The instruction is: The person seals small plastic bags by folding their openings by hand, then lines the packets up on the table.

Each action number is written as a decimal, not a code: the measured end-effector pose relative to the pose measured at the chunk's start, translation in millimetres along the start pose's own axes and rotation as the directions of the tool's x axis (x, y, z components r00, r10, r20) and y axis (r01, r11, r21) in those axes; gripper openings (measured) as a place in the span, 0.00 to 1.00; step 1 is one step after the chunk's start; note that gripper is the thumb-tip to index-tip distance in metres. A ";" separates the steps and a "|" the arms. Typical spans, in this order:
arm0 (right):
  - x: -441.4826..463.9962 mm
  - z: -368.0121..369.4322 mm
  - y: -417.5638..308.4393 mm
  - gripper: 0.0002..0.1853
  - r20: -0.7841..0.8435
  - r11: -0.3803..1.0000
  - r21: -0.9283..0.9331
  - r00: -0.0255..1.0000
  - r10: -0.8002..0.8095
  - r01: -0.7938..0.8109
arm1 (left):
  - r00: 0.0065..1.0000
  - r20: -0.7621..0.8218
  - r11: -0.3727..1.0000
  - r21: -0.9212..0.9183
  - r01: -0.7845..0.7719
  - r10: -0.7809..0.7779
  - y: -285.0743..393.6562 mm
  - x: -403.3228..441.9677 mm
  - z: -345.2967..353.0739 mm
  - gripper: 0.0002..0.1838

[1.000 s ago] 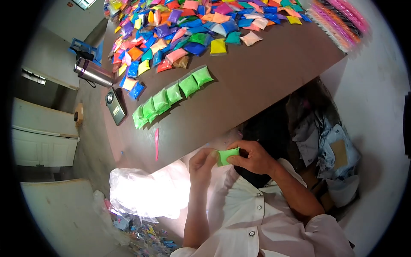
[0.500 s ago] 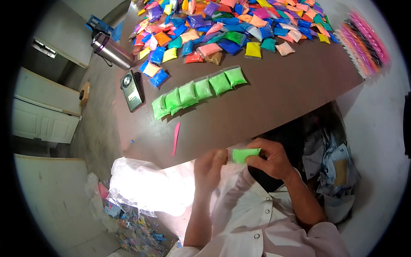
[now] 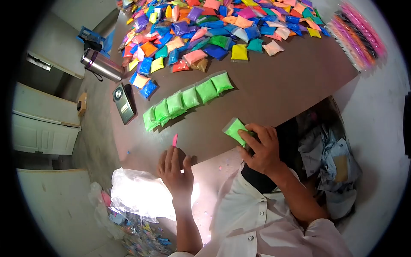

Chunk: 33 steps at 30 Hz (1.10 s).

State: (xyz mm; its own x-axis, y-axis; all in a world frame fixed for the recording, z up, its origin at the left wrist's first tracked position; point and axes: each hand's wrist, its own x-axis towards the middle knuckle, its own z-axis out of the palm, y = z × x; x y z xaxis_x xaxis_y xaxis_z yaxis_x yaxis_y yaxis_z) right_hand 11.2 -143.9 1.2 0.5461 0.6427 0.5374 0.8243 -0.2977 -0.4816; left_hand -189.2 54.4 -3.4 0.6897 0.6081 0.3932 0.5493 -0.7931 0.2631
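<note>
Right hand (image 3: 263, 150): pinching green packet (image 3: 233, 129) near front edge of desk (image 3: 295, 81); best gripped lightly. Left hand (image 3: 176, 173): spread, partly covering pink strip (image 3: 175, 139).

hands (image 3: 264, 148): 2 | visible green packets (image 3: 174, 105): 7 | pink stick (image 3: 175, 139): 1 | flask (image 3: 103, 67): 1 | phone (image 3: 123, 105): 1

Flask (image 3: 102, 65): steel body, dark cap, wrist strap, at the left edge of the desk (image 3: 291, 81)
Dark device (image 3: 123, 104): round silver ring, lying near the flask
Wrapped bundles (image 3: 357, 36): pink, orange and black, at the desk's right corner
Frame (image 3: 95, 37): blue, beyond the flask
Plastic sheeting (image 3: 132, 188): crumpled, brightly lit
Scraps (image 3: 143, 240): multicoloured, heaped low at left
Packages (image 3: 338, 165): grey and white, piled at right
</note>
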 end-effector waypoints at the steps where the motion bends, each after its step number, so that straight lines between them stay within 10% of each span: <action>1: -1.9 -0.4 1.0 0.24 0.007 1.000 -0.009 1.000 -0.015 0.015 | 1.000 0.011 1.000 -0.005 -0.010 0.010 4.7 -3.6 -0.5 0.25; 17: -15.9 2.9 20.9 0.22 -0.101 0.993 0.106 0.994 -0.040 0.051 | 0.936 0.051 0.930 -0.144 -0.337 0.347 26.6 -5.0 -4.7 0.10; 28: -17.7 -3.1 22.5 0.16 -0.107 0.979 0.196 0.993 -0.040 0.060 | 0.990 0.133 0.928 -0.373 0.013 0.040 68.1 13.6 -13.3 0.11; 33: -18.7 -4.5 23.5 0.14 -0.136 0.976 0.200 0.989 -0.055 0.082 | 0.980 0.141 0.910 -0.409 -0.073 0.142 111.5 25.9 9.7 0.06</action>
State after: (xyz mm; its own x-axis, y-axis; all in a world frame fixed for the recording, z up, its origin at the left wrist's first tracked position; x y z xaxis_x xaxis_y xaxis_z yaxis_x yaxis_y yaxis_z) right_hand 21.1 -166.1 -17.1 0.5149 0.5565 0.6521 0.8196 -0.0967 -0.5647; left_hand -105.6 -18.0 27.6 0.8205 0.4876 0.2984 0.2560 -0.7801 0.5709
